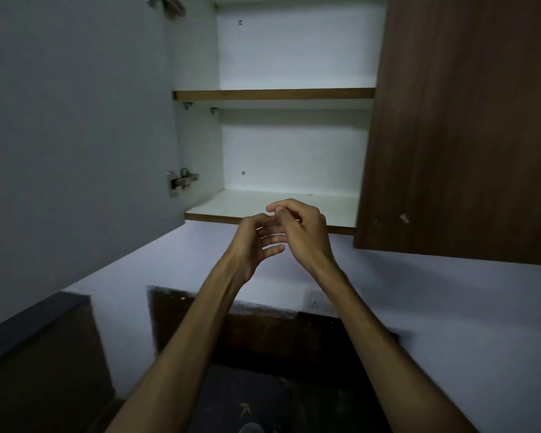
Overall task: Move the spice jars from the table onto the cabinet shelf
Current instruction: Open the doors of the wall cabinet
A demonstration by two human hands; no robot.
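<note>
white smooth cabinet shelf (263,204) behind left hand (256,245), right hand (300,229), grips apart.

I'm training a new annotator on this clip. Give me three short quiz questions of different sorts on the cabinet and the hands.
1. True or false: a spice jar stands on the lower shelf.
2. Which cabinet door is swung open? A) the left door B) the right door
3. Fill in: the left hand and right hand hold ____.

Key: 1 false, both it and the upper shelf are bare. 2 A. 3 nothing; they touch each other.
</note>
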